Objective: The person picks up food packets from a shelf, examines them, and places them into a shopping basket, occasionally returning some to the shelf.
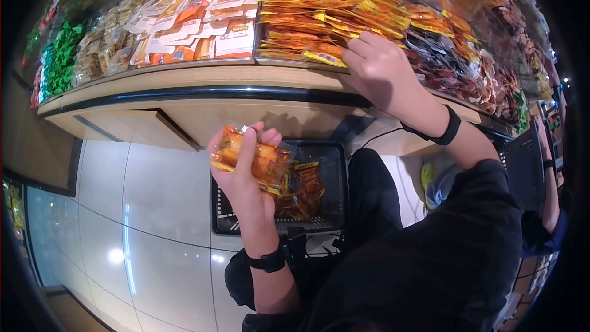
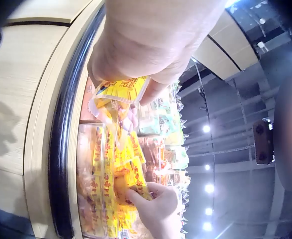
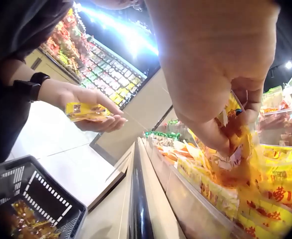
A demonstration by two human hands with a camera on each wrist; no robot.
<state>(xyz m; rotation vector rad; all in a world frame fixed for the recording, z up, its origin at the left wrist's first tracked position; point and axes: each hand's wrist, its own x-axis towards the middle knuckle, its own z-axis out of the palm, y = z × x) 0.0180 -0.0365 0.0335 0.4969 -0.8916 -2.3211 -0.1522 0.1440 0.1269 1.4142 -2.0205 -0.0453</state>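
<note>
Grips a clear, yellow-labelled plastic packet of orange food (image 1: 265,161) within the left fingers (image 1: 268,136) and pinches a yellow-and-orange plastic packet (image 2: 135,177) at the tips of the right fingers (image 1: 356,58), likely light, soft and slippery, so best taken by the edges.

In the head view, packs (image 1: 309,185) are lying in the basket (image 1: 336,209), with floor (image 1: 166,200) stretching at nine o'clock. A leg (image 1: 375,187) is sitting just beside it at three. Above its eleven o'clock corner, the left hand (image 1: 245,175) is holding a packet (image 1: 265,160). The counter (image 1: 209,77) is running past at twelve, its rail (image 1: 239,94) lining the near edge. At one o'clock, the right hand (image 1: 380,69) is pinching a sachet (image 3: 235,144) by the pile (image 1: 326,3). Pouches (image 1: 203,18) are lying at the pile's nine o'clock.
</note>
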